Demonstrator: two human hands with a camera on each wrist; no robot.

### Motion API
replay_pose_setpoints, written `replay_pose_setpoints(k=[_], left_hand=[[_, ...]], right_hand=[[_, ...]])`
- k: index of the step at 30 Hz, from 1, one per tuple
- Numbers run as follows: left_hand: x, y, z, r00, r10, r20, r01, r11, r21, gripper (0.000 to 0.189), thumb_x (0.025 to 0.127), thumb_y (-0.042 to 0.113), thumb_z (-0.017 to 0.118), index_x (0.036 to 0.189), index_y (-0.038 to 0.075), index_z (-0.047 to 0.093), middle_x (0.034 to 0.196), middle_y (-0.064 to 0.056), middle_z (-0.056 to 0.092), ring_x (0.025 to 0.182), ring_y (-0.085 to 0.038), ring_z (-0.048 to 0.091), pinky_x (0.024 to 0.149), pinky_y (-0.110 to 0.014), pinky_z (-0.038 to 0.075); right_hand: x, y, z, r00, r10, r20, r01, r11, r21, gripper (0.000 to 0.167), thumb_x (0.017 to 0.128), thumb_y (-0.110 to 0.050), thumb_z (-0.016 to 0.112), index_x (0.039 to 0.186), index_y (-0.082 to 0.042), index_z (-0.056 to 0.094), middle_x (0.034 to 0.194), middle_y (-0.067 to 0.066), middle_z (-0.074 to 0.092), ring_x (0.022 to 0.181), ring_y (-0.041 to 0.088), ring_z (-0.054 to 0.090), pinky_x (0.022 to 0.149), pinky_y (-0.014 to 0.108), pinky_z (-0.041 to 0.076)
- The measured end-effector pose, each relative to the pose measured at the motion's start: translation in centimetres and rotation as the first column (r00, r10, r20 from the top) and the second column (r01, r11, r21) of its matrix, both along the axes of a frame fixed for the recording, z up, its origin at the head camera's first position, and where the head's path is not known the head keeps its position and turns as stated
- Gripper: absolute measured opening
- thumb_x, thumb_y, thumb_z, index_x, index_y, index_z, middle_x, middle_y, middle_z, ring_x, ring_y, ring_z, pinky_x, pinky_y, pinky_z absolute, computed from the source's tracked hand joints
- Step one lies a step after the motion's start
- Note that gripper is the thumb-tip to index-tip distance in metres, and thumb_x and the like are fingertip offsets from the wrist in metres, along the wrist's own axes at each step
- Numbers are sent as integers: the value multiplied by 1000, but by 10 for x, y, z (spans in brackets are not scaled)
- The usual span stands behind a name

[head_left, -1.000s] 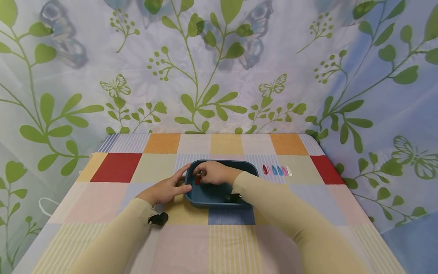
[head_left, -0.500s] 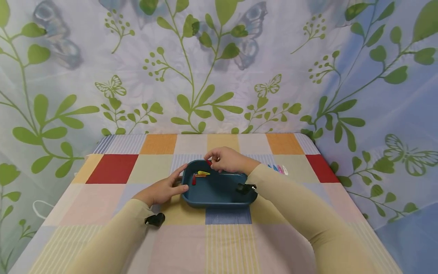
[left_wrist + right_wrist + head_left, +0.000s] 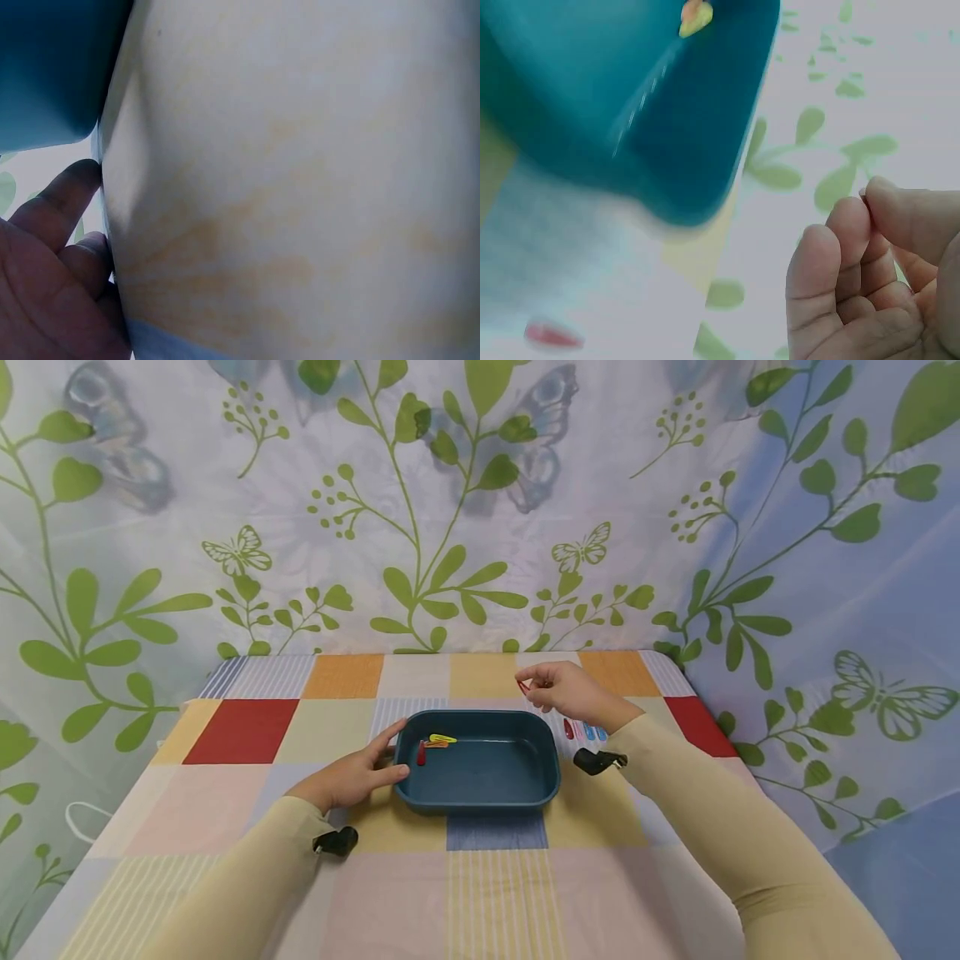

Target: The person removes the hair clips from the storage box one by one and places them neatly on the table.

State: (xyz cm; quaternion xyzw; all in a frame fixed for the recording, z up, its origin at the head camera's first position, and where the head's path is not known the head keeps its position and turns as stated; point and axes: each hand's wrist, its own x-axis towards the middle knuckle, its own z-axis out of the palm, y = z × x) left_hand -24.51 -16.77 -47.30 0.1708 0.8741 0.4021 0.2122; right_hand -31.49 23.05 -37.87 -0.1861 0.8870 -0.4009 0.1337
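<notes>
My right hand [image 3: 566,689] pinches a small red hair clip [image 3: 522,686] between thumb and fingers, raised past the tray's back right corner. In the right wrist view the clip is mostly hidden by the fingertips. My left hand [image 3: 348,781] touches the left side of the dark blue tray [image 3: 480,807], fingers spread along its outside and thumb by the rim. Inside the tray's left part lie a yellow hair clip [image 3: 442,738], an orange hair clip [image 3: 437,745] and a red hair clip [image 3: 422,754].
Right of the tray, a row of hair clips lies on the patchwork cloth [image 3: 390,902], with a red clip [image 3: 567,728] at its left end and blue clips [image 3: 589,732] further along. My right forearm overlaps the row's right part. A leaf-patterned curtain [image 3: 450,510] hangs behind the table.
My right hand has lifted a red hair clip out of the tray and carried it rightward over the back rim. The left hand stays at the tray's left side.
</notes>
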Motion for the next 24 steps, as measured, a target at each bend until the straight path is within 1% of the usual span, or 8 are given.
replay_pose_setpoints(k=[5, 9, 12, 14, 16, 19, 21, 24], left_hand=[[-1, 0, -1, 1000, -1, 5, 1, 1000, -2, 88, 103, 54, 62, 169, 42, 5, 168, -23, 36, 154, -47, 37, 122, -72, 26], [-1, 0, 0, 1000, 1, 12, -1, 1000, -2, 88, 103, 54, 62, 169, 42, 5, 168, -23, 36, 154, -47, 36, 122, -73, 26], [-1, 0, 1, 1000, 1, 17, -1, 1000, 5, 87, 104, 51, 62, 169, 42, 5, 168, -24, 35, 155, -48, 35, 122, -73, 26], [-1, 0, 1, 1000, 1, 18, -1, 1000, 8, 87, 104, 50, 62, 169, 41, 5, 168, -24, 35, 155, -48, 35, 122, -73, 26], [-1, 0, 1, 1000, 0, 17, 0, 1000, 7, 87, 104, 50, 62, 169, 41, 5, 168, -24, 35, 155, -48, 35, 122, -73, 26], [-1, 0, 0, 1000, 0, 17, 0, 1000, 8, 87, 104, 51, 62, 169, 41, 5, 168, -24, 36, 155, -48, 35, 122, -73, 26], [-1, 1, 0, 1000, 0, 17, -1, 1000, 10, 87, 104, 51, 62, 169, 41, 5, 168, -24, 36, 155, -48, 35, 122, -73, 26], [-1, 1, 0, 1000, 0, 16, 0, 1000, 10, 86, 105, 49, 62, 169, 41, 5, 167, -24, 36, 155, -48, 35, 122, -73, 26]], right_hand=[[-5, 43, -6, 996, -89, -14, 90, 996, 8, 41, 106, -12, 60, 147, -5, 59, 103, 11, 66, 88, 26, 62, 79, 32, 56], [-7, 73, -13, 988, -154, -17, 154, 988, 8, 42, 106, -11, 59, 147, -1, 58, 104, 14, 66, 88, 29, 61, 76, 30, 55], [-9, 93, -19, 980, -200, -17, 200, 980, 18, 43, 106, -10, 59, 148, 0, 57, 113, 22, 66, 91, 33, 61, 74, 28, 55], [-8, 106, -23, 975, -222, -12, 222, 974, 33, 44, 106, -11, 59, 149, 0, 56, 124, 26, 66, 92, 32, 60, 74, 28, 54], [-8, 118, -29, 972, -235, -14, 236, 970, 54, 45, 106, -11, 59, 149, 1, 56, 128, 28, 65, 90, 29, 60, 74, 29, 54], [-7, 133, -37, 968, -251, -12, 251, 965, 82, 46, 106, -11, 60, 149, 2, 55, 124, 27, 66, 84, 23, 58, 75, 33, 54], [-6, 141, -42, 965, -261, -3, 260, 961, 93, 47, 105, -12, 60, 150, 3, 54, 118, 27, 65, 82, 23, 58, 74, 34, 54], [-4, 149, -49, 959, -282, 19, 278, 954, 109, 49, 105, -13, 61, 150, 2, 54, 120, 23, 66, 87, 26, 59, 74, 33, 54]])
